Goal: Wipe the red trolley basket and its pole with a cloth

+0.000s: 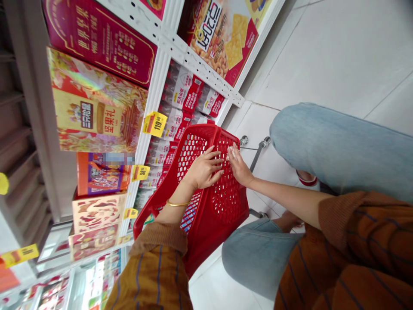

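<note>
A red plastic shopping cart (206, 241) with honeycomb mesh panels stands in the middle of the tilted view, by the shelf. My left hand (206, 168), with a gold bangle (178, 204) on its wrist, is over the cart's ridge between two panels, palm down and fingers spread. My right hand (238, 165) lies along the mesh near the cart's end, fingers stretched out and close together. The two sets of fingertips nearly meet. Neither hand shows a held thing. Whether the palms touch the cart, I cannot tell.
Red-labelled bottle packs (185, 92) fill the low shelf beside the cart. Gift boxes (97, 105) stand above, with yellow price tags (155, 124) on the shelf edge. A biscuit box (226, 38) is farther along. My knees (287, 125) and the cart's wheels (265, 142) are close together.
</note>
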A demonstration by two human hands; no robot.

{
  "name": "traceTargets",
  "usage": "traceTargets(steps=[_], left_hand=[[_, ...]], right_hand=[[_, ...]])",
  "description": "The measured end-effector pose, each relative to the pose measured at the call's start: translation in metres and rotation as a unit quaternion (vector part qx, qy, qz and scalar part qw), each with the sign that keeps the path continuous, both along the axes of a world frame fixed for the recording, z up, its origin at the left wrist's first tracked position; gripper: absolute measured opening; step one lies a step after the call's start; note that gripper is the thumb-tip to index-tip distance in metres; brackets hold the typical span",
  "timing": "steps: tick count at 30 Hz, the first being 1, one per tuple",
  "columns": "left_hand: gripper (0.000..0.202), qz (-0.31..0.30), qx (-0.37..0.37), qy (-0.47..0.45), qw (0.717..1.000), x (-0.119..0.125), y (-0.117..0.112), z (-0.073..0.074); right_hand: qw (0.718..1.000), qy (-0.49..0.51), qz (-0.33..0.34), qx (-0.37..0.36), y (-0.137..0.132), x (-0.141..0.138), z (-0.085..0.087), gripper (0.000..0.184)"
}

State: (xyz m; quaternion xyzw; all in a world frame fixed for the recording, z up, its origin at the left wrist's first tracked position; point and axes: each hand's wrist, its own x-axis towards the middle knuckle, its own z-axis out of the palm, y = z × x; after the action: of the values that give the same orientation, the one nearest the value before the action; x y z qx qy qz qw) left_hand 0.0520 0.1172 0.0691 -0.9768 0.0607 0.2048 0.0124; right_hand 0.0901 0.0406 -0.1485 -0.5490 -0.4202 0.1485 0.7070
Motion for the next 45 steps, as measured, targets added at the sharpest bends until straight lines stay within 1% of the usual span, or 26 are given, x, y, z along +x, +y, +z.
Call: traceTargets(steps=[6,11,14,16,18,21,23,26,30,34,38,40,42,43,45], left_hand=[[0.025,-0.008,0.015,0.006,1.0,-0.005,0.0,-0.001],[0.028,-0.033,0.053,0.022,0.998,-0.01,-0.001,-0.001],[0.034,-0.055,0.064,0.06,0.995,-0.017,-0.005,0.002],[0.038,-0.053,0.07,0.093,0.992,-0.024,-0.011,0.004],[0.041,-0.026,0.085,0.106,0.99,-0.03,-0.018,0.004],[0.04,0.025,0.099,0.093,0.99,-0.036,-0.026,0.001],[0.038,0.048,0.086,0.076,0.992,-0.036,-0.027,-0.003],[0.033,0.07,0.047,0.048,0.995,-0.034,-0.025,-0.007],[0.033,0.072,0.022,0.02,0.997,-0.033,-0.021,-0.009],[0.034,0.069,0.04,0.02,0.997,-0.033,-0.019,-0.01],[0.034,0.058,0.068,0.026,0.996,-0.032,-0.017,-0.011],[0.034,0.048,0.089,0.034,0.994,-0.031,-0.017,-0.011],[0.033,0.038,0.116,0.048,0.991,-0.029,-0.021,-0.012],[0.034,0.035,0.13,0.057,0.989,-0.028,-0.024,-0.012],[0.037,0.038,0.155,0.068,0.985,-0.028,-0.031,-0.013]], right_hand=[[0.999,-0.042,0.007,-0.009,-0.014,-0.015,0.005,0.072],[0.994,-0.089,0.055,0.028,-0.035,-0.039,-0.004,0.069],[0.993,-0.081,0.082,0.037,-0.042,-0.039,-0.002,0.064],[0.997,-0.042,0.064,0.02,-0.038,-0.029,0.006,0.062],[1.0,0.001,0.022,0.003,-0.028,-0.015,0.017,0.06],[0.999,0.034,-0.027,-0.001,-0.008,0.002,0.031,0.06],[0.999,0.041,-0.032,-0.003,0.002,0.003,0.034,0.059],[0.999,0.041,-0.01,-0.01,0.002,-0.009,0.031,0.061],[0.999,0.023,0.018,-0.016,-0.012,-0.03,0.024,0.068],[0.999,-0.008,0.046,0.001,-0.026,-0.048,0.018,0.071],[0.996,-0.029,0.079,0.014,-0.037,-0.061,0.008,0.07],[0.995,-0.03,0.094,0.024,-0.043,-0.064,0.003,0.068],[0.993,-0.03,0.107,0.028,-0.047,-0.06,0.001,0.065],[0.994,-0.025,0.107,0.024,-0.047,-0.055,0.001,0.063],[0.997,0.001,0.08,0.005,-0.043,-0.04,0.005,0.06]])
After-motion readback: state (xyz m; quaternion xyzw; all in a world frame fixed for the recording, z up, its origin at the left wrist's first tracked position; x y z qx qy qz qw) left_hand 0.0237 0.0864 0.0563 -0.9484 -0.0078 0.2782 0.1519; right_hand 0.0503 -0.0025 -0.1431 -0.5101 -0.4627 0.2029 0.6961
